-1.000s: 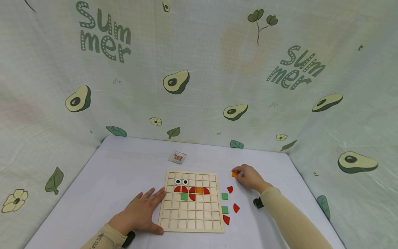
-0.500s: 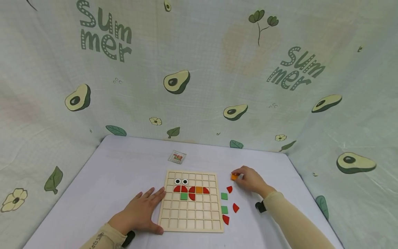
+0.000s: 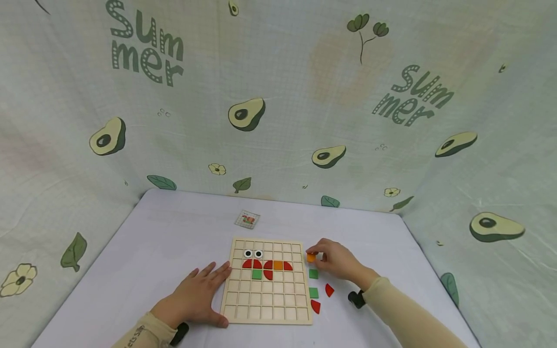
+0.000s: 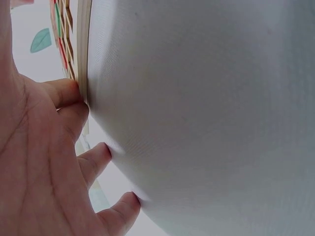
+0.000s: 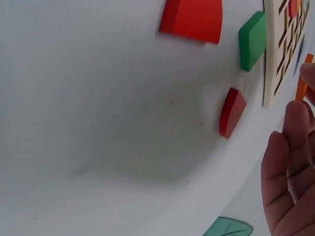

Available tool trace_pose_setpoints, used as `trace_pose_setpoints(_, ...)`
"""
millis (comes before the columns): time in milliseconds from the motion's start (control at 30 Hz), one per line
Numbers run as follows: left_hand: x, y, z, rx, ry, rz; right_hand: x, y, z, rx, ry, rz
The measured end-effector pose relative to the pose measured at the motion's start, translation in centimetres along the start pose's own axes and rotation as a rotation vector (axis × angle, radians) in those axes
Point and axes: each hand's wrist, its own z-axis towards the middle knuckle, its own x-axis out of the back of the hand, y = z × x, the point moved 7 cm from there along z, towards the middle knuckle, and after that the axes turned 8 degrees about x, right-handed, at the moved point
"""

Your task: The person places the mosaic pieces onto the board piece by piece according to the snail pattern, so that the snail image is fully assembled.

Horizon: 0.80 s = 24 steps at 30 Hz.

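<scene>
My right hand (image 3: 337, 261) pinches an orange square tile (image 3: 311, 257) between thumb and fingers, just off the right edge of the wooden grid board (image 3: 267, 314). In the right wrist view the orange tile (image 5: 302, 81) shows at the fingertips. Fingers spread, my left hand (image 3: 196, 295) rests along the board's left edge; in the left wrist view its fingertips touch the board's side (image 4: 83, 49) and the table. Set in the grid are two eye tiles (image 3: 253, 253), several red quarter-circles (image 3: 268, 275), a green square (image 3: 257, 274) and an orange square (image 3: 278, 265).
Right of the board lie two green squares (image 3: 314, 293) and red quarter-circles (image 3: 329, 290). A red quarter-circle (image 5: 232, 113) lies near the right hand in the right wrist view. A small picture card (image 3: 247, 219) sits behind the board. Patterned cloth (image 3: 278, 96) walls the table.
My right hand has moved left and nearer with the orange tile, up to the board's edge, now covering one loose red quarter-circle. The left hand stays put.
</scene>
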Motion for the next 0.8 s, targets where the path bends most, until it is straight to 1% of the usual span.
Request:
trace_pose_setpoints(133,0.0,0.0,0.0,0.004,-0.003,-0.005,-0.8,-1.8,0.2,0.071,-0.028,0.007)
trace_pose_setpoints(300,0.0,0.0,0.1,0.006,-0.004,-0.006,-1.5,-3.2,0.7,0.119,-0.047,0.011)
trace_pose_setpoints(533,-0.2,-0.1,0.1,-0.014,0.000,0.004,-2.4,-4.4,1.3,0.134,-0.060,0.036)
trace_pose_setpoints(800,-0.3,-0.2,0.2,-0.014,0.003,0.005,-3.3,-6.3,2.4,0.187,-0.088,0.007)
